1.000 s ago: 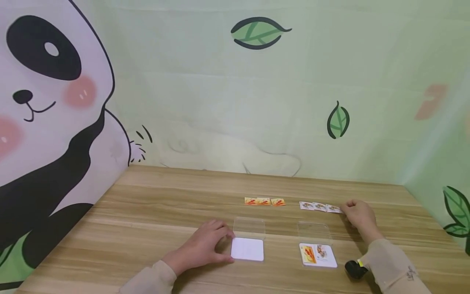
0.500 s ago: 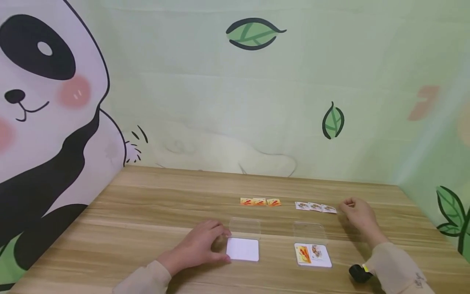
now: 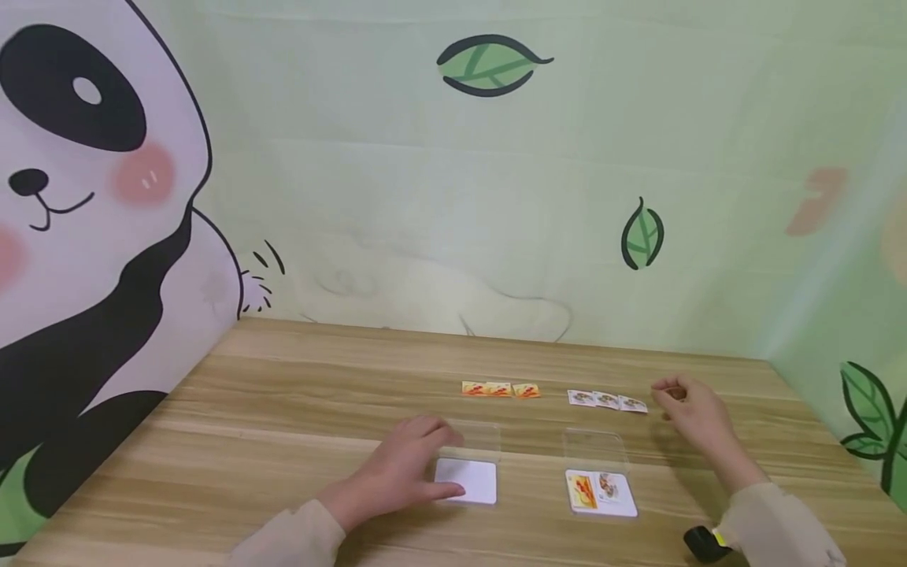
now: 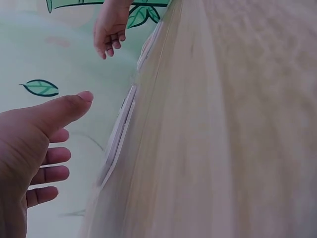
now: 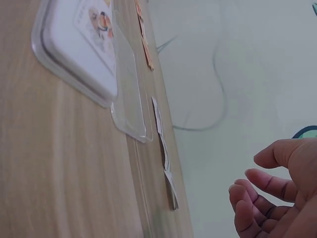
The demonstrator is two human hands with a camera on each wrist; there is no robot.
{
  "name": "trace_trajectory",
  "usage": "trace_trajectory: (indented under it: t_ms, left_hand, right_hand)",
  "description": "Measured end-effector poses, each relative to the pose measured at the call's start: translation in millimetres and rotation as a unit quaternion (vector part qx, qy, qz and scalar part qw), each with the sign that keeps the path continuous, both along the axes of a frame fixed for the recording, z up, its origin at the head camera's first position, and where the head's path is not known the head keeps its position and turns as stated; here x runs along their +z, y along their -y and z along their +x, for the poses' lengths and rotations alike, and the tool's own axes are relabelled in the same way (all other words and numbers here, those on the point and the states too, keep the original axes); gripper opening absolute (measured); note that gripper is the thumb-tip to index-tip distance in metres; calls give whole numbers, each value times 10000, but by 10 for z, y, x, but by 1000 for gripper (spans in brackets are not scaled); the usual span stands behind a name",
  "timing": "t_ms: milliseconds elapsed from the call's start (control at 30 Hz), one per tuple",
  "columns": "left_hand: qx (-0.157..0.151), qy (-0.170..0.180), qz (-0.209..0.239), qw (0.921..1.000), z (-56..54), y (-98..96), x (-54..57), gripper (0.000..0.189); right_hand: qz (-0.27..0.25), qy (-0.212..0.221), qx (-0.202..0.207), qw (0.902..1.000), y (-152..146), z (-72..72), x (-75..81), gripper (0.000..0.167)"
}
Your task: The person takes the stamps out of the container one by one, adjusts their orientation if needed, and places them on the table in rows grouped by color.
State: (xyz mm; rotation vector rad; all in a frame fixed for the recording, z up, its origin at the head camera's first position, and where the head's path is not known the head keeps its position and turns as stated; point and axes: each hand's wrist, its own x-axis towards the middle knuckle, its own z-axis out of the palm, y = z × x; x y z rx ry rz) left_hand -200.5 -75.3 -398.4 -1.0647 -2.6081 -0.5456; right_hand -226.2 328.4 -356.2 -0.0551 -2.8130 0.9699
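Observation:
My left hand (image 3: 400, 468) hovers at a shallow flat case with a white insert (image 3: 478, 479), thumb over its front part and fingers near its raised clear lid (image 3: 483, 439). The left wrist view shows that hand (image 4: 34, 144) apart from the case, holding nothing. My right hand (image 3: 697, 413) is off the table, just right of a row of small white picture cards (image 3: 607, 400). Its fingers are loosely bent around nothing in the right wrist view. A second case (image 3: 621, 504), lid (image 3: 595, 447) raised, bears an orange card (image 3: 583, 492) and a white picture card (image 3: 609, 487).
Behind the first case lies a row of orange picture cards (image 3: 499, 389). A small black object with a yellow tab (image 3: 705, 543) is at my right sleeve. The wooden table (image 3: 283, 394) ends against a printed panda-and-leaf backdrop (image 3: 354, 197).
My left hand has lifted from the first case's left edge and shifted over it. My right hand has drawn slightly away from the white card row's right end. The view turned slightly right.

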Motion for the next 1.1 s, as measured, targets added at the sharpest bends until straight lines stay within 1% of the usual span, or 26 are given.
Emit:
trace_trajectory:
  t_ms: [133,333,500,567,700,900,1100]
  left_hand:
    - [-5,-100,101,9999,4,-84,21,50]
    - [-33,-67,144,9999,19,-211,51,53]
    - [-187,-118,297,9993,41,-310,80,54]
    - [-280,-129,365,9989,49,-352,79,53]
    - [-355,-156,369,9986,60,-432,56,53]
    - [-304,-39,282,9991,87,-541,31,56]
    - [-229,-93,202,9995,118,-654,36,57]
  right_hand:
    - [43,-117,-7,9999,47,46,47,34]
    - [-26,-249,82,9997,122,136,78,30]
    - [-69,-337,141,9993,167,201,86,29]
    - [-48,-403,153,9991,182,223,86,28]
    - [-6,-498,229,9985,228,266,77,26]
    - [-56,-487,445,9978,318,330,72,24]
    - [-70,-604,665,9959,376,382,53,20]
